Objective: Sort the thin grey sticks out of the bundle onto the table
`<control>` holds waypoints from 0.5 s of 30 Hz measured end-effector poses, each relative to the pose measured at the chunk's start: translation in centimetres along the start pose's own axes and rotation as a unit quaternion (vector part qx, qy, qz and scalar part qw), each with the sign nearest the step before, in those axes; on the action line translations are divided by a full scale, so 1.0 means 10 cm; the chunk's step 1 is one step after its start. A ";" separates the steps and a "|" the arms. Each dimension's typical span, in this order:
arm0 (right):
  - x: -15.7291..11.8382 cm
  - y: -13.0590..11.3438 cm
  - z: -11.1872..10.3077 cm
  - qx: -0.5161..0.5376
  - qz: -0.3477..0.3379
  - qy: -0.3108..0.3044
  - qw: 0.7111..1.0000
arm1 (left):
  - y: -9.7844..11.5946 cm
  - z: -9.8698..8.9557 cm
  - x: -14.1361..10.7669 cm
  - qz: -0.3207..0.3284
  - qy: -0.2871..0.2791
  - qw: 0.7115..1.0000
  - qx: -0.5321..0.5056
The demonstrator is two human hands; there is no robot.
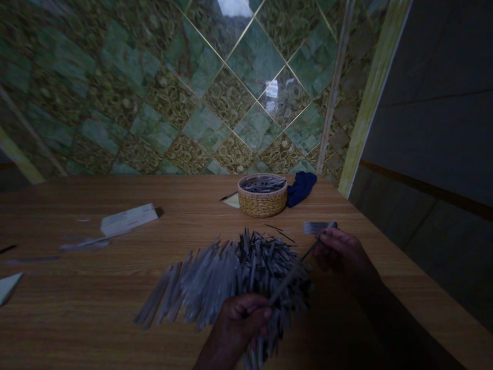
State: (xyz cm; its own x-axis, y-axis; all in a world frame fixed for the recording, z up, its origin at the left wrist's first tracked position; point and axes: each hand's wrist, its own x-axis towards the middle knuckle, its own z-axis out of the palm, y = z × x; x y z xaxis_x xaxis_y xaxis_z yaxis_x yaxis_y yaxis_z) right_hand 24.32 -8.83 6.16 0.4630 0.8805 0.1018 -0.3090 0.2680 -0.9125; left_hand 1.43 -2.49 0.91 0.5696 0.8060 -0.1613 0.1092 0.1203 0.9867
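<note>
A long thin sleeve (287,281), greyish and looking like clear plastic, slants between my hands, darker toward its upper end. My left hand (241,326) pinches its lower end above the near side of a pile. Higher up on the right, my right hand (342,254) has its fingers closed round the upper end, and the tip sticks out past them. Beneath lies a large pile of similar narrow sleeves (210,280), laid side by side on the left. The right part of the pile (258,262) is darker and more jumbled. Dim light hides what the sleeves contain.
Behind the pile stands a round woven basket (262,204) filled with thin sticks or sleeves, beside a dark blue cloth (302,188). A small flat bundle (318,227) lies near my right hand. A white box (129,219) rests at left on the wooden table (77,298). A tiled wall rises behind.
</note>
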 end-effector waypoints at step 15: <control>-0.10 0.16 0.06 0.005 0.057 -0.043 0.997 | 0.00 -0.04 0.01 -0.009 -0.022 1.000 -0.001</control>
State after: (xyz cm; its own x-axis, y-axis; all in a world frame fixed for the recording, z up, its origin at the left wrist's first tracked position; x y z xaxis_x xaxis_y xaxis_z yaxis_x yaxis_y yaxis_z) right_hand 22.88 -9.05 4.85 0.3526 0.9353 0.0316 -0.3642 0.1683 -0.9160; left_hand 1.15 -2.23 0.88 0.6026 0.7777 -0.1789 0.1174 0.1353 0.9838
